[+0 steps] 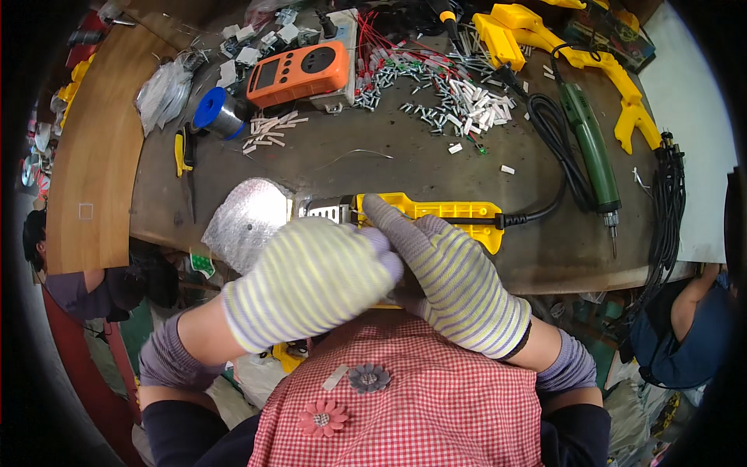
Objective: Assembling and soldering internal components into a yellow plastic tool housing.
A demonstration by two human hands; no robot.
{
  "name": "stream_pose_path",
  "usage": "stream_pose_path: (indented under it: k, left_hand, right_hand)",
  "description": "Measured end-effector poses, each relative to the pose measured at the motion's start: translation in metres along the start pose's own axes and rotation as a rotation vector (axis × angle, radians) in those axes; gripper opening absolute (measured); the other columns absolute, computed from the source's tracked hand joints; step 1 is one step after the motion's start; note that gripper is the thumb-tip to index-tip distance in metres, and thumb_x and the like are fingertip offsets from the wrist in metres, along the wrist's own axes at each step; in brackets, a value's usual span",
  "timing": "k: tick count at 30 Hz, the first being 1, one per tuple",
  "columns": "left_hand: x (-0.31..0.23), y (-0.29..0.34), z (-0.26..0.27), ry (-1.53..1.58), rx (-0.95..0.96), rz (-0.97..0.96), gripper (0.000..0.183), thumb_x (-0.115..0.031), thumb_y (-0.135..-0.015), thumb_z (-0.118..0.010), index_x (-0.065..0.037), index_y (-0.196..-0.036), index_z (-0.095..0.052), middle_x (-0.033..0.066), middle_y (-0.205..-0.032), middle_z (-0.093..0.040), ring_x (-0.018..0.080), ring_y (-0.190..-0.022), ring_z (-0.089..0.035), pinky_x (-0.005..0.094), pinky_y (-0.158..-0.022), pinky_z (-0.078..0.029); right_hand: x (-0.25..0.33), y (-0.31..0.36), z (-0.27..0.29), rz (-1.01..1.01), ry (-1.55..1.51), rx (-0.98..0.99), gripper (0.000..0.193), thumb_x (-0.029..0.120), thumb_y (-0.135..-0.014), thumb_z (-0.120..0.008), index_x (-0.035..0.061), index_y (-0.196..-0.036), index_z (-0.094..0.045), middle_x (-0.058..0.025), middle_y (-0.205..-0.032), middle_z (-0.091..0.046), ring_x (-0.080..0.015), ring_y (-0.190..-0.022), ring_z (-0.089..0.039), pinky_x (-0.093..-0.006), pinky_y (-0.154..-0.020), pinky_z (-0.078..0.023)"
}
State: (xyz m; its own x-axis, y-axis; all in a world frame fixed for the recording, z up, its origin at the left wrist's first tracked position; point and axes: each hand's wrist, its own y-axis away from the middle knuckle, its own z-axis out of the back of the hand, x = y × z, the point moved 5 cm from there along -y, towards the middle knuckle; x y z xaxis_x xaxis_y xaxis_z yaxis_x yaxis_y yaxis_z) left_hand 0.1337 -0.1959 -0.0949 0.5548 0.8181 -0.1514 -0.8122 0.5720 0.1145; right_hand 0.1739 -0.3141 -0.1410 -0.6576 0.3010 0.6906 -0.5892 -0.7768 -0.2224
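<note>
A yellow plastic handle shell (459, 210) lies open side up near the table's front edge, a black cord (533, 216) leaving its right end. A slotted metal neck (325, 210) joins its left end, beside a silver foil-covered piece (250, 214). Both hands wear striped knit gloves. My left hand (315, 280) is curled over the near side of the neck and shell; its fingertips and anything in them are hidden. From the right, my right hand (459, 280) reaches over the shell, fingers bent and closed on its left part, their tips close to my left hand.
A green electric screwdriver (587, 140) lies at right, near a bundle of black cords (665, 202). Behind are an orange meter (299, 74), screws (389, 78), white sleeves (478, 109) and yellow shells (502, 39). At left are a solder spool (219, 113) and yellow-handled cutters (184, 154).
</note>
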Motion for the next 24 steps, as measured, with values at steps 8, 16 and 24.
stream_pose_path:
  k: [8,16,24]
  left_hand:
    - [-0.009,0.041,-0.039,0.314,-0.280,0.313,0.056,-0.037,-0.063,-0.086,-0.002,-0.103,-0.070,0.0171,-0.112,-0.066,0.0352,-0.095,-0.066,0.0430,-0.085,-0.054]
    - [-0.023,0.040,-0.045,0.114,-0.288,0.342,0.061,-0.040,-0.068,-0.081,0.003,-0.109,-0.065,0.0240,-0.117,-0.063,0.0337,-0.089,-0.068,0.0428,-0.074,-0.055]
    - [-0.026,0.038,-0.050,0.047,-0.252,0.286,0.051,-0.029,-0.079,-0.066,0.001,-0.120,-0.060,0.0241,-0.120,-0.062,0.0255,-0.085,-0.064,0.0370,-0.064,-0.052]
  right_hand:
    - [0.003,-0.003,0.007,0.011,-0.151,0.128,0.085,0.011,-0.072,-0.076,0.0048,-0.149,-0.041,-0.0172,-0.095,-0.064,-0.0345,-0.090,-0.063,-0.0437,-0.080,-0.054]
    - [-0.009,-0.007,0.025,-0.195,-0.408,-0.043,0.036,0.005,-0.079,-0.072,0.0055,-0.115,-0.068,-0.0131,-0.092,-0.064,-0.0322,-0.080,-0.064,-0.0398,-0.073,-0.054]
    - [-0.001,-0.051,0.002,0.012,0.086,-0.095,0.013,0.014,-0.080,-0.072,0.0057,-0.088,-0.066,-0.0124,-0.084,-0.062,-0.0341,-0.079,-0.063,-0.0431,-0.069,-0.050]
